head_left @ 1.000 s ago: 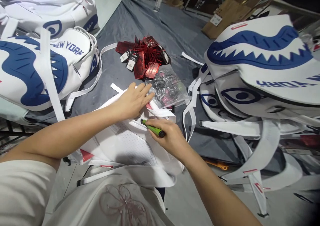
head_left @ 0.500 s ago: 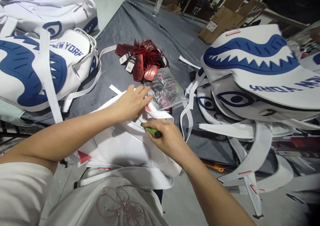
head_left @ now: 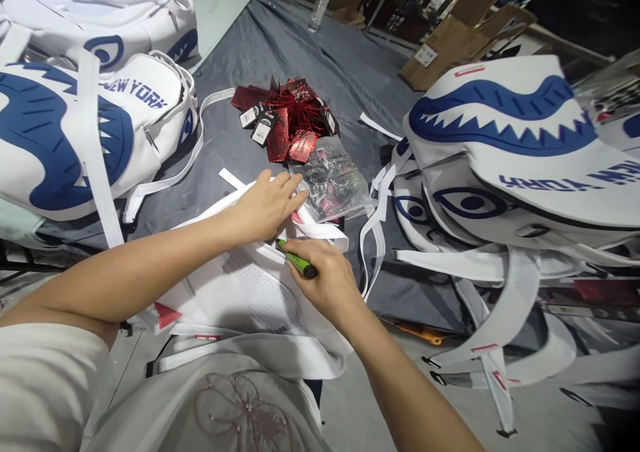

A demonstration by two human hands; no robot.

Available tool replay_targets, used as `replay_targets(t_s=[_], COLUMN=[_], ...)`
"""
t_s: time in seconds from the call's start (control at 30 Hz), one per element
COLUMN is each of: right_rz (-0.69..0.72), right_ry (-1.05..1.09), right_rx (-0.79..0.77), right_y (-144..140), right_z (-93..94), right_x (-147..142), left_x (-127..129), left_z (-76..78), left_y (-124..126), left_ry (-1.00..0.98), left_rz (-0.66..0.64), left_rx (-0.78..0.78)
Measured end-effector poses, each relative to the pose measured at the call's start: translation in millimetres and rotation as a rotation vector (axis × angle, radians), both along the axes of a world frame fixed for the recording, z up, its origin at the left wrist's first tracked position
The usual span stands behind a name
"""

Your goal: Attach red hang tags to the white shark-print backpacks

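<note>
Grey cloth (head_left: 280, 45) covers the table. A white backpack (head_left: 245, 292) is pressed flat beneath the left hand (head_left: 265, 205), fingers spread, while a green pen-like tool (head_left: 296, 260) is pinched in the right hand (head_left: 325, 282), just beside it. The strap should probably be kept taut and the tip steady.

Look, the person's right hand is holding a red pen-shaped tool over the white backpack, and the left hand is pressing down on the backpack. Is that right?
Not quite. The pen-shaped tool in the right hand is green with a black end, not red, as the head view shows. The red things are the shiny hang tags farther back. The left hand does press on the white backpack.
</note>
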State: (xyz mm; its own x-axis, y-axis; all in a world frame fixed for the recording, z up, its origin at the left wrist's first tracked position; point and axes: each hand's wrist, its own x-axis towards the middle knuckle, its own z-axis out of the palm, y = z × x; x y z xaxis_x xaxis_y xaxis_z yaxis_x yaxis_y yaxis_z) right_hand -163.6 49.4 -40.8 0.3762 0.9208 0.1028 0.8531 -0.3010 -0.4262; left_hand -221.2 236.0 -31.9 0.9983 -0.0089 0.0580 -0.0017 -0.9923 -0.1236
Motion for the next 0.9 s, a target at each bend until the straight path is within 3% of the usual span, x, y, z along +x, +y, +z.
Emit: replay_targets(t_s=[0.2, 0.73, 0.9], right_rz=[-0.06, -0.106, -0.106], right_ry=[-0.013, 0.089, 0.387], right_rx=[-0.084, 0.155, 0.273], right_y=[-1.2, -6.8, -5.1], right_z=[5.2, -15.2, -23.7], right_x=[-5.1, -7.3, -14.7], left_x=[-1.0, -2.8, -7.1], left_z=[-1.1, 0.9, 9.2], left_y=[-1.0, -1.5, -7.7], left_ry=[-0.022, 0.014, 0.053], left_rz=[0.001, 0.047, 0.089], left_rx=[0.012, 0.0, 0.025])
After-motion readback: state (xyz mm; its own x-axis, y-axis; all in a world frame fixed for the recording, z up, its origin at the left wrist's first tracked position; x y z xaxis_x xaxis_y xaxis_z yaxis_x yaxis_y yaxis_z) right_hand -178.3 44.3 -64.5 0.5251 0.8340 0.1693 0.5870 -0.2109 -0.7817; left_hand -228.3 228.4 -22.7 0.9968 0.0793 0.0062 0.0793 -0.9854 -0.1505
